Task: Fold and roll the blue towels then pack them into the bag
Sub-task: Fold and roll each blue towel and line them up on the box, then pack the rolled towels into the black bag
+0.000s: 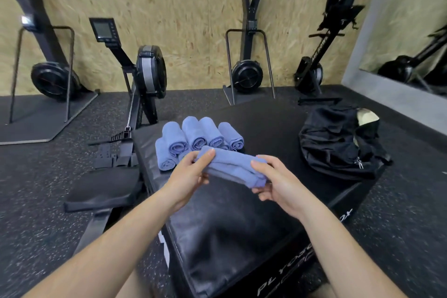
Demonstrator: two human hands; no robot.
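I judge the rolling to be nearly over and the packing not yet begun. Just beyond my left hand (191, 174) a heap of rolled towels (193, 138) lies on the black padded counter (229, 225). I count at least five, stacked in two layers with their spiral ends facing me, and there may be more hidden behind my fingers. I see no flat, unfolded towel anywhere around my hands, so the one I am holding looks like the last.

That towel (232, 167) is lifted clear of the counter, between my two hands and slanting down toward my right hand (275, 181). It is already a thick roll. My left hand pinches its higher end, thumb on top and fingers underneath. My right hand wraps the lower end, thumb across the top and fingers curled below. Both forearms reach forward and angle inward to meet at the roll, wrists slightly bent.

The bag (338, 143) sits slumped on the same counter, well off to the far side of my right hand. No blue shows in it, and I cannot tell how wide its opening is. What remains, as I read it, is moving every roll across into it.
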